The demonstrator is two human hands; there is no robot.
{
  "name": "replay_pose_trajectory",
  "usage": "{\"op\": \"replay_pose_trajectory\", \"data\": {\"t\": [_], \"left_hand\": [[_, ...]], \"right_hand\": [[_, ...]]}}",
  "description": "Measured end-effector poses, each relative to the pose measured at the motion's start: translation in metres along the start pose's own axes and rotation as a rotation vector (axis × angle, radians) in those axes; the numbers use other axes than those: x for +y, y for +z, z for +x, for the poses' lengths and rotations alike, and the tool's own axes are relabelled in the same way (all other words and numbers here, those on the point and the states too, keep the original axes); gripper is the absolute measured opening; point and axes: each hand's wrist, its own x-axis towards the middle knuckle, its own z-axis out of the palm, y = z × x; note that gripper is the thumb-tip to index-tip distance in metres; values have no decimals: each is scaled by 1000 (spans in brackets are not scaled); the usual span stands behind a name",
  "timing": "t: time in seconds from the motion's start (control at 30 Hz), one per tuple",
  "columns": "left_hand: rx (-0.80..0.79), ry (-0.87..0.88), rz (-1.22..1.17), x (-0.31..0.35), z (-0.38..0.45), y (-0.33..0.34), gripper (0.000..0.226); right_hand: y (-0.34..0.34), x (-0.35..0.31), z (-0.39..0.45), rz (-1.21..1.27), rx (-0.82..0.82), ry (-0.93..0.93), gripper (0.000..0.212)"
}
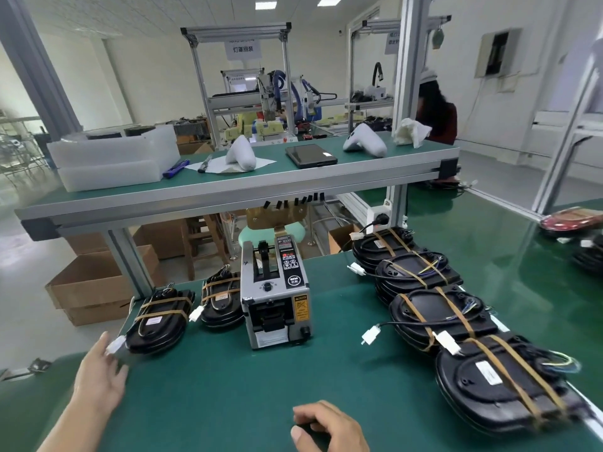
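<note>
On the green mat, my left hand (101,376) reaches with straight, blurred fingers to the white connector (115,346) of a black lamp-base stack bound with tan tape (156,322). A second taped stack (222,298) lies just behind it. My right hand (329,429) rests on the mat at the near edge, its fingers loosely curled and holding nothing I can make out. A grey automatic tape dispenser (275,298) stands in the middle. Along the right runs a row of several taped black stacks (440,314) with white plugs and coloured wires.
An aluminium-framed upper shelf (228,187) carries white plastic trays (111,158), a dark tablet (310,155) and two white housings (363,141). Cardboard boxes (91,288) sit on the floor at left. A person (437,112) works behind. A red part (571,220) lies far right.
</note>
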Motion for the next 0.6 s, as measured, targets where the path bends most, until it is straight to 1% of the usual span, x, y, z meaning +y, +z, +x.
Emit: {"op": "replay_pose_trajectory", "data": {"t": [0.03, 0.07, 0.1, 0.13, 0.17, 0.27, 0.3, 0.33, 0.37, 0.43, 0.5, 0.53, 0.6], "left_hand": [[-3, -9, -3, -4, -9, 0, 25], [-14, -5, 0, -14, -14, 3, 41], [10, -1, 19, -22, -28, 5, 53], [11, -43, -55, -29, -38, 2, 57], [-9, -51, -100, -35, -49, -1, 56], [107, 77, -169, -61, -96, 8, 39], [104, 78, -139, -69, -114, 13, 33], [62, 58, -72, -79, -130, 18, 30], [-18, 57, 19, -91, -146, 20, 31], [-168, 49, 209, -119, -177, 21, 39], [-291, 180, 432, -146, -208, 19, 44], [-341, 281, 517, -157, -221, 19, 42], [-392, 518, 666, -167, -245, 21, 30]], "right_hand": [[-1, -1, -2, 2, 5, -10, 16], [-1, -1, -4, -6, 5, -19, 19], [-3, -1, -6, 2, 13, -24, 21], [-5, -3, -8, 15, 11, -17, 22], [-6, -3, -10, 32, 11, -19, 21], [-9, -4, -15, 78, 34, -12, 19], [-9, -3, -18, 107, 32, 4, 21], [-10, -3, -22, 137, 27, 29, 22], [-12, -2, -28, 169, 27, 59, 23], [-18, 3, -42, 245, 51, 131, 23], [-29, 10, -58, 322, 128, 213, 22], [-36, 15, -67, 367, 181, 244, 22], [-51, 24, -79, 469, 302, 300, 21]]}}
